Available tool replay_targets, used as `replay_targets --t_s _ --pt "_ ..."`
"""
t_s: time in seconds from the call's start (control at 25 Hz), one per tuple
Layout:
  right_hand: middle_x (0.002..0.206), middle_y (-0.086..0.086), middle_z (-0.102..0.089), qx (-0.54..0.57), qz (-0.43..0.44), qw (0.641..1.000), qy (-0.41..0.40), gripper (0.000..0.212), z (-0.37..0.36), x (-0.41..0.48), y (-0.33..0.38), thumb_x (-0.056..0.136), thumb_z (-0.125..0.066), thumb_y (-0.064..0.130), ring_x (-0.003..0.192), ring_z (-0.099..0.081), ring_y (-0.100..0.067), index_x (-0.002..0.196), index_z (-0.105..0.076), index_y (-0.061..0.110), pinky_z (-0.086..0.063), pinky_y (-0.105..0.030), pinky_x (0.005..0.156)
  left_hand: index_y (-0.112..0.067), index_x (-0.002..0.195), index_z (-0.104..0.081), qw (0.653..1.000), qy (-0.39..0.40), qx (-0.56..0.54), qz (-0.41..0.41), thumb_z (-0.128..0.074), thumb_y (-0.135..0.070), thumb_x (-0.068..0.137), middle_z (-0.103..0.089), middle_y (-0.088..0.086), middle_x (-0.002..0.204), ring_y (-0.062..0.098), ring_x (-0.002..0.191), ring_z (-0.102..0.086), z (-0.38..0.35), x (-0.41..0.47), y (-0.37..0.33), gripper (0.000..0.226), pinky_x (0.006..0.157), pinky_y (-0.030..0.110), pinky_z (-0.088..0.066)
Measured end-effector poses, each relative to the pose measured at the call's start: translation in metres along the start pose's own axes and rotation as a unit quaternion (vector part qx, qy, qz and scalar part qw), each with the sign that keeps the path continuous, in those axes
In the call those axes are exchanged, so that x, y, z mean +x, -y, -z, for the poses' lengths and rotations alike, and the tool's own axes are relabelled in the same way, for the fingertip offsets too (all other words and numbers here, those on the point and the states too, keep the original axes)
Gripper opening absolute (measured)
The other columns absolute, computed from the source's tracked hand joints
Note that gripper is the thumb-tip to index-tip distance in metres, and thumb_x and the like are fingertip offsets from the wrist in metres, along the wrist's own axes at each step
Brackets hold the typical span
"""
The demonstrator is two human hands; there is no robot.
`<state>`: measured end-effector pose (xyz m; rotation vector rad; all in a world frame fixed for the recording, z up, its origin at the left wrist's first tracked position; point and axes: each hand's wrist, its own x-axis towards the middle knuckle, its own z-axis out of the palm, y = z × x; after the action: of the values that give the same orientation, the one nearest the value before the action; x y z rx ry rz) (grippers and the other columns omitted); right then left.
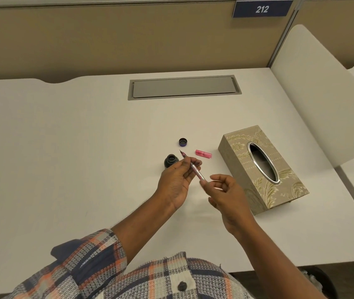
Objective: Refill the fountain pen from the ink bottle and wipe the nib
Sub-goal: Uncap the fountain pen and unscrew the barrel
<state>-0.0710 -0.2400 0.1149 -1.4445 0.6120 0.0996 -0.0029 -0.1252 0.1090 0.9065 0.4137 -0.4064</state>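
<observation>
white desk, near its middle: ink bottle [171, 161] stands open, lid [183, 142] and pink pen cap [203, 154] off beside it. left hand [177, 182] grips the fountain pen [193, 167] just beside the bottle, nib clear of the ink; right hand [227, 193] pinches its rear end. filling and wiping seem still to do.

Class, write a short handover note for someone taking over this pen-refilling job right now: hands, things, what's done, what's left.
The left hand holds the pen below the nib; the right hand pinches its back end.
The ink bottle stands open by the left hand, its lid behind it; the pink pen cap lies near the tissue box.
Done: both caps off.
Left: filling cannot be confirmed; wipe nib, close up.
</observation>
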Motion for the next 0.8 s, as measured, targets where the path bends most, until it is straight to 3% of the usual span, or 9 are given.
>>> replay_targets --t_s 0.12,0.2,0.32,0.44,0.52,0.6,0.68,0.8 --pt "0.08 -0.005 -0.07 -0.01 -0.026 0.999 0.024 0.026 -0.0022 -0.0014 0.0013 0.096 -0.053 0.033 0.073 -0.063 -0.016 0.095 -0.069 0.013 -0.048 -0.028 0.067 0.002 0.089 -0.064 1.0 0.002 0.0 -0.004 -0.05 -0.009 0.093 -0.071 0.01 0.077 0.027 0.095 -0.067 -0.0004 0.0008 0.0011 0.019 0.099 0.04 -0.048" --pt "0.08 -0.004 -0.068 -0.021 0.001 1.0 0.007 0.008 -0.0018 -0.0007 -0.0002 0.089 -0.065 0.021 0.073 -0.06 -0.016 0.089 -0.069 0.014 -0.046 -0.026 0.062 0.002 0.087 -0.065 1.0 0.0 0.004 -0.007 -0.05 -0.009 0.093 -0.071 0.01 0.078 0.028 0.095 -0.067 -0.0006 0.001 0.0012 0.019 0.1 0.04 -0.048" --pt "0.09 -0.006 -0.063 -0.003 0.01 1.0 0.001 0.03 0.0003 0.0016 -0.0021 0.075 -0.08 0.015 0.078 -0.06 -0.018 0.096 -0.059 0.016 -0.046 -0.028 0.062 0.001 0.087 -0.065 1.0 -0.009 0.003 -0.007 -0.05 -0.008 0.094 -0.071 0.011 0.079 0.029 0.096 -0.066 -0.0003 0.0019 0.0 0.019 0.1 0.041 -0.047" --pt "0.093 -0.006 -0.069 0.006 -0.023 0.999 0.026 0.023 -0.0021 0.0011 0.0003 0.089 -0.064 0.032 0.083 -0.064 -0.019 0.104 -0.06 0.015 -0.05 -0.03 0.07 0.002 0.091 -0.063 1.0 -0.01 -0.008 -0.006 -0.049 -0.008 0.094 -0.069 0.013 0.081 0.028 0.095 -0.066 -0.0004 0.0021 -0.0004 0.018 0.1 0.041 -0.047" --pt "0.085 -0.006 -0.071 -0.017 -0.013 0.999 0.024 0.016 -0.003 0.0006 -0.0002 0.093 -0.059 0.026 0.077 -0.063 -0.018 0.096 -0.067 0.013 -0.049 -0.028 0.067 0.002 0.09 -0.063 1.0 -0.011 -0.006 -0.008 -0.049 -0.008 0.094 -0.069 0.013 0.082 0.028 0.095 -0.066 -0.0001 0.0026 0.0001 0.018 0.099 0.04 -0.048" --pt "0.08 -0.007 -0.069 -0.026 0.017 1.0 -0.004 0.004 -0.0011 0.0016 -0.0009 0.084 -0.071 0.013 0.073 -0.061 -0.018 0.084 -0.067 0.014 -0.048 -0.025 0.062 0.002 0.09 -0.064 1.0 -0.014 -0.002 -0.009 -0.05 -0.008 0.093 -0.069 0.012 0.081 0.028 0.095 -0.066 0.0008 0.0029 0.001 0.018 0.098 0.04 -0.049" --pt "0.078 -0.007 -0.065 -0.018 0.036 0.999 -0.029 0.023 0.0025 0.0028 -0.002 0.072 -0.08 0.002 0.071 -0.059 -0.018 0.078 -0.062 0.015 -0.049 -0.026 0.06 0.002 0.09 -0.064 1.0 -0.014 0.001 -0.007 -0.05 -0.008 0.093 -0.069 0.013 0.082 0.029 0.097 -0.066 0.0008 0.0026 0.0027 0.018 0.097 0.039 -0.05" --pt "0.08 -0.004 -0.061 -0.05 0.052 0.997 -0.041 0.033 0.0027 0.0023 -0.0028 0.067 -0.082 0.0 0.075 -0.057 -0.017 0.084 -0.059 0.015 -0.049 -0.027 0.062 0.002 0.09 -0.064 1.0 -0.012 0.0 -0.002 -0.05 -0.008 0.093 -0.068 0.014 0.084 0.03 0.097 -0.066 -0.0006 0.0011 0.0053 0.018 0.097 0.039 -0.049"
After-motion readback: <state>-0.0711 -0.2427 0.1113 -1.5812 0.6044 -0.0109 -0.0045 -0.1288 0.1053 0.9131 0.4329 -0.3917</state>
